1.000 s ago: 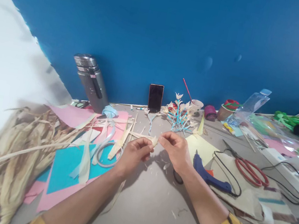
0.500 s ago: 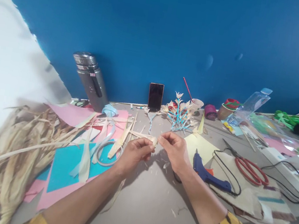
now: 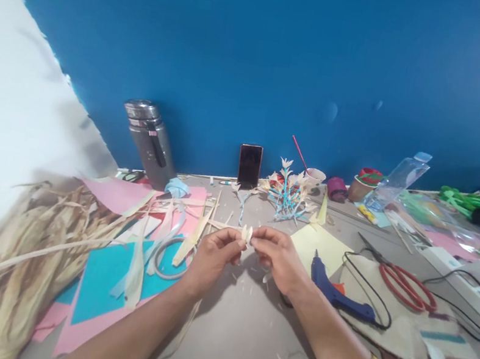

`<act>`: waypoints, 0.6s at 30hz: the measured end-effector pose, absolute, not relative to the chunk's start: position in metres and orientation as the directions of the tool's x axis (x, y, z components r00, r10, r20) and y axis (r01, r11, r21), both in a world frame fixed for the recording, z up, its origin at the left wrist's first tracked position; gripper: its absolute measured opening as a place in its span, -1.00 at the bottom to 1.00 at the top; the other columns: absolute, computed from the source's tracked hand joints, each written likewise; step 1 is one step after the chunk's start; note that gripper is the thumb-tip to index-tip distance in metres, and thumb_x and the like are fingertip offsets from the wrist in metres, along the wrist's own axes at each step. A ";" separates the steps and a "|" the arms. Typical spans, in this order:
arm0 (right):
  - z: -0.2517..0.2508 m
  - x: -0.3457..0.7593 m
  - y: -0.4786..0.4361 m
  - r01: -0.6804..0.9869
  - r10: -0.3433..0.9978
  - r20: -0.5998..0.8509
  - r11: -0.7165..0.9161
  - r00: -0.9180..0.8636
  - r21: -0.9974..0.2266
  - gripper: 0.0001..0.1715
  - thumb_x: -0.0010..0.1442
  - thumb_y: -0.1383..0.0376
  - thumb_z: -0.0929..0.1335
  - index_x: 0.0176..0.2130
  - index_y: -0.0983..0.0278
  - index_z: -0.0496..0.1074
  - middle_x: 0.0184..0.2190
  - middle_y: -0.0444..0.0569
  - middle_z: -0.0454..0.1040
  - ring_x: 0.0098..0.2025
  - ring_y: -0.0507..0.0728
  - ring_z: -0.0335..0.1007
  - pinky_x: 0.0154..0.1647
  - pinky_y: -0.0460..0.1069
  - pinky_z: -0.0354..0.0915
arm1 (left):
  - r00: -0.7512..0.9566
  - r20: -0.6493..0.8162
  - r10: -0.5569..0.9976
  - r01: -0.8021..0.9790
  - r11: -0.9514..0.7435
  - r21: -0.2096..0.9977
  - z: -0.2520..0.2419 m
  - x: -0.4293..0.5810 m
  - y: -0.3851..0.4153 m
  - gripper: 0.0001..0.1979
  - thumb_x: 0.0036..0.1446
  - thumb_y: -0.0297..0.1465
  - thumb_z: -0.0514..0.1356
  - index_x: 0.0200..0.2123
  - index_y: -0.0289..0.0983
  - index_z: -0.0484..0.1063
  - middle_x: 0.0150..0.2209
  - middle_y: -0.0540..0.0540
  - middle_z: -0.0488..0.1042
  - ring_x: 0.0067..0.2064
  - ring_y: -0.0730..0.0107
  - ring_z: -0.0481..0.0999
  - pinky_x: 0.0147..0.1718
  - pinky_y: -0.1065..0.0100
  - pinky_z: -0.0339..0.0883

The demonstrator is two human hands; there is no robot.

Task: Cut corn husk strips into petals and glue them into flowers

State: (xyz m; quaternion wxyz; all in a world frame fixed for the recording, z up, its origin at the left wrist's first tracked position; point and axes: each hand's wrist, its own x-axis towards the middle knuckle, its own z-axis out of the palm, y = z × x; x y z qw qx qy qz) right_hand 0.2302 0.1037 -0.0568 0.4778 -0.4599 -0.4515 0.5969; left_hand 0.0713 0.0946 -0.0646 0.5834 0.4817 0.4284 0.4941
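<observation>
Between my fingertips, at the middle of the table, is a small pale strip of corn husk [image 3: 247, 234], curled and standing up. My left hand [image 3: 216, 257] pinches it from the left. On the other side, my right hand [image 3: 277, 256] has its thumb and finger pressed together at the strip's edge. Just beyond the hands lies a small blue-stemmed husk flower [image 3: 243, 200]. Behind to the right stands a cluster of husk flowers [image 3: 288, 193] on blue stems. Part of the strip is hidden by my fingers.
Dried corn husks [image 3: 14, 270] heap at left beside blue sheets [image 3: 102, 291] and a tape roll [image 3: 156, 264]. A flask [image 3: 152, 148] and phone [image 3: 249, 167] stand at the wall. Right are a glue gun [image 3: 331, 291], scissors [image 3: 406, 287], a bottle [image 3: 400, 180] and a power strip [image 3: 467, 287].
The husk strip is turned more upright and curled between my fingertips. My right hand's fingers have curled in a little. The whole view has shifted slightly, so the things sit lower.
</observation>
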 end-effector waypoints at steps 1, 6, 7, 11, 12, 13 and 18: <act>-0.056 0.229 0.102 -0.161 0.981 -0.114 -0.139 -0.155 -0.977 -0.82 -0.08 0.23 0.45 -0.41 0.27 0.51 -0.63 -0.22 0.28 -0.60 -0.04 -0.01 -0.59 -0.09 -0.13 | 0.130 -0.018 0.991 -0.134 0.036 0.990 -0.064 0.071 0.094 -0.79 0.02 -0.26 0.33 -0.48 -0.27 0.46 -0.61 0.04 0.36 -0.51 0.49 0.28 -0.43 0.43 0.16; -0.054 0.226 0.098 -0.161 0.984 -0.054 -0.082 -0.168 -0.984 -0.89 -0.06 0.26 0.43 -0.45 0.26 0.49 -0.62 -0.23 0.29 -0.60 -0.04 0.00 -0.58 -0.08 -0.11 | 0.055 0.011 0.998 -0.041 -0.009 0.999 -0.061 0.073 0.092 -0.82 0.05 -0.29 0.31 -0.48 -0.27 0.46 -0.61 0.05 0.35 -0.50 0.48 0.27 -0.43 0.43 0.13; -0.055 0.226 0.098 -0.165 0.984 -0.050 -0.079 -0.171 -0.983 -0.90 -0.06 0.27 0.43 -0.44 0.26 0.49 -0.62 -0.23 0.29 -0.60 -0.04 0.00 -0.58 -0.09 -0.11 | 0.051 0.013 0.999 -0.037 -0.011 0.999 -0.061 0.073 0.092 -0.82 0.05 -0.29 0.30 -0.48 -0.27 0.46 -0.60 0.05 0.35 -0.50 0.48 0.27 -0.42 0.43 0.13; -0.057 0.225 0.099 -0.156 0.989 -0.039 -0.061 -0.144 -0.986 -0.91 -0.04 0.28 0.42 -0.46 0.26 0.48 -0.67 -0.24 0.26 -0.61 -0.04 0.02 -0.58 -0.09 -0.07 | 0.050 0.018 0.999 -0.020 -0.017 1.000 -0.062 0.072 0.092 -0.82 0.06 -0.29 0.29 -0.47 -0.27 0.46 -0.60 0.05 0.34 -0.49 0.47 0.27 -0.43 0.43 0.13; -0.058 0.225 0.099 -0.149 0.991 -0.039 -0.058 -0.132 -0.987 -0.91 -0.04 0.27 0.42 -0.47 0.26 0.48 -0.68 -0.24 0.26 -0.62 -0.04 0.02 -0.58 -0.09 -0.07 | 0.042 0.021 0.999 -0.017 -0.020 1.000 -0.061 0.072 0.092 -0.82 0.06 -0.29 0.29 -0.47 -0.27 0.46 -0.60 0.05 0.34 -0.50 0.47 0.26 -0.43 0.43 0.13; -0.058 0.225 0.099 -0.145 0.992 -0.039 -0.057 -0.123 -0.988 -0.90 -0.03 0.27 0.43 -0.47 0.26 0.48 -0.68 -0.24 0.26 -0.63 -0.04 0.03 -0.59 -0.09 -0.07 | 0.033 0.027 0.999 -0.013 -0.026 1.000 -0.060 0.072 0.092 -0.82 0.06 -0.29 0.29 -0.48 -0.27 0.45 -0.60 0.05 0.34 -0.50 0.47 0.26 -0.44 0.43 0.13; -0.058 0.222 0.098 -0.177 0.991 -0.047 -0.069 -0.123 -0.982 -0.90 -0.04 0.27 0.44 -0.45 0.26 0.50 -0.65 -0.22 0.30 -0.63 -0.05 0.05 -0.60 -0.10 -0.06 | -0.031 0.073 0.997 0.022 -0.072 0.997 -0.054 0.076 0.089 -0.81 0.05 -0.29 0.28 -0.50 -0.27 0.42 -0.60 0.06 0.32 -0.52 0.48 0.26 -0.48 0.43 0.12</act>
